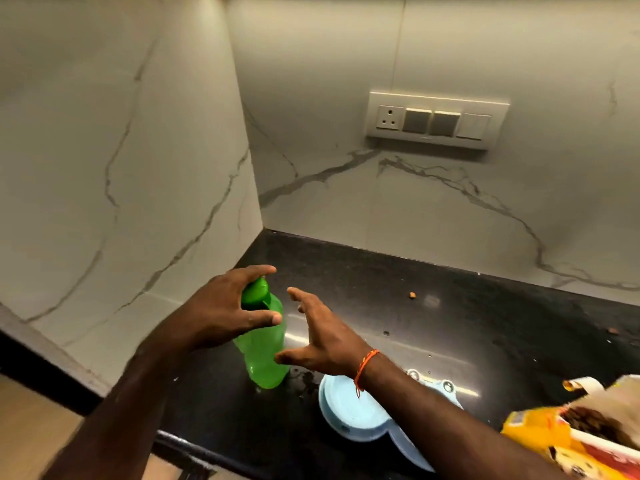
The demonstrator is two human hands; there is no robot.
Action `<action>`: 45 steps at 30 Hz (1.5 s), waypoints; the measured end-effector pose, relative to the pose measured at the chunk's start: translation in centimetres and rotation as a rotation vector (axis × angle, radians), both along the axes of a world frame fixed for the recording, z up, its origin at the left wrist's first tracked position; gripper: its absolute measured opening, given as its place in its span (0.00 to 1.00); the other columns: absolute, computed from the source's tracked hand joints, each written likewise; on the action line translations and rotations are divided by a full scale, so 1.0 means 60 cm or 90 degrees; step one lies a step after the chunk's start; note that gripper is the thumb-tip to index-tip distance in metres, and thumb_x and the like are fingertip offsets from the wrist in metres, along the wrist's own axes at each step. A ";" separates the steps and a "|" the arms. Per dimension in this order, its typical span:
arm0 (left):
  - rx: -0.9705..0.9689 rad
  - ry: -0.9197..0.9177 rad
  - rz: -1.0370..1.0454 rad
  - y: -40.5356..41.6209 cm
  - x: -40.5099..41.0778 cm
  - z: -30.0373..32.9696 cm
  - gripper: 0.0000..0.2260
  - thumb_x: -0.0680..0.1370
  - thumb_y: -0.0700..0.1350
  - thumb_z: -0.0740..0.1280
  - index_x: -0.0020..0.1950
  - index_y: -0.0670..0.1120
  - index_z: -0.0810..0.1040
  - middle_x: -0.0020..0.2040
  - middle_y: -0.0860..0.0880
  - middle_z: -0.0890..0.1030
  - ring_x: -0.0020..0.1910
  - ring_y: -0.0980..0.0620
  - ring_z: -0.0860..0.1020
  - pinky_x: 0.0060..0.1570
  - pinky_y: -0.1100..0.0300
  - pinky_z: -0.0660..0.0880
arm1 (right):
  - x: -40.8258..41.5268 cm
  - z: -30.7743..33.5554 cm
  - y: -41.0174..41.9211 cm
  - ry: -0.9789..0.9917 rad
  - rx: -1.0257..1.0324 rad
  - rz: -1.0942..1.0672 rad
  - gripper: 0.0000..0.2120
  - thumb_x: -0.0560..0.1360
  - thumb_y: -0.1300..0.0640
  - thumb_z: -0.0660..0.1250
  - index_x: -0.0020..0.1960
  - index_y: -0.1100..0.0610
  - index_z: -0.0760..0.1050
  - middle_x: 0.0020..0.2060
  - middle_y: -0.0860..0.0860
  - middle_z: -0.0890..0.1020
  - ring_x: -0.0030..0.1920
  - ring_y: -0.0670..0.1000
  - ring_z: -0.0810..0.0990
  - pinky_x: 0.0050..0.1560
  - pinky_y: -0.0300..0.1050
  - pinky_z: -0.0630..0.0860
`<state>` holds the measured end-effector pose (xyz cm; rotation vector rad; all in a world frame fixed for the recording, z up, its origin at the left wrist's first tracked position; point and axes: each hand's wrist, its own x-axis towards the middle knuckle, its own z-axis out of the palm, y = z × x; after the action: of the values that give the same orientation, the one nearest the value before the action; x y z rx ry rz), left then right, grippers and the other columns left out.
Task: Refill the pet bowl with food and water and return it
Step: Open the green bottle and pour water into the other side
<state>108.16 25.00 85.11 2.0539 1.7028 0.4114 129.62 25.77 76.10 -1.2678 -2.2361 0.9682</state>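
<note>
A green plastic bottle (265, 348) stands upright on the black counter (450, 323) near the corner. My left hand (221, 310) curls over its green cap, fingers touching the top and neck. My right hand (322, 334) is spread open just right of the bottle, thumb close to its lower body, not gripping it. A light blue pet bowl (349, 407) lies on the counter under my right forearm, partly hidden by it. An opened yellow and red pet food bag (568, 438) with brown kibble showing lies at the lower right.
Marble walls meet in a corner behind the bottle. A switch and socket panel (436, 119) is on the back wall. Stray kibble pieces (412, 295) and water drops lie on the counter. The counter's front edge runs at the lower left.
</note>
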 end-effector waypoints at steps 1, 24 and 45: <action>0.010 -0.009 0.004 0.000 -0.002 -0.003 0.39 0.66 0.64 0.79 0.75 0.63 0.69 0.67 0.54 0.78 0.62 0.54 0.77 0.61 0.57 0.75 | -0.012 -0.003 0.008 0.002 -0.014 0.008 0.57 0.68 0.42 0.80 0.83 0.50 0.48 0.80 0.49 0.62 0.78 0.50 0.64 0.76 0.51 0.68; 0.211 -0.168 0.398 -0.061 0.070 -0.044 0.31 0.67 0.63 0.79 0.57 0.51 0.66 0.51 0.54 0.74 0.49 0.52 0.78 0.48 0.57 0.73 | -0.084 -0.036 -0.018 0.208 -0.005 -0.061 0.42 0.62 0.36 0.82 0.69 0.42 0.65 0.58 0.46 0.81 0.58 0.50 0.82 0.53 0.58 0.82; 0.123 -0.271 -0.022 -0.078 0.066 0.112 0.31 0.75 0.52 0.69 0.78 0.56 0.66 0.74 0.54 0.71 0.73 0.58 0.70 0.74 0.53 0.70 | -0.016 0.114 -0.033 0.328 0.079 -0.076 0.41 0.60 0.51 0.87 0.67 0.48 0.71 0.58 0.49 0.83 0.58 0.51 0.84 0.56 0.58 0.81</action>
<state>112.11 20.31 91.84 1.9422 1.4129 0.9576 128.67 23.80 82.94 -0.9513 -1.7726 0.9627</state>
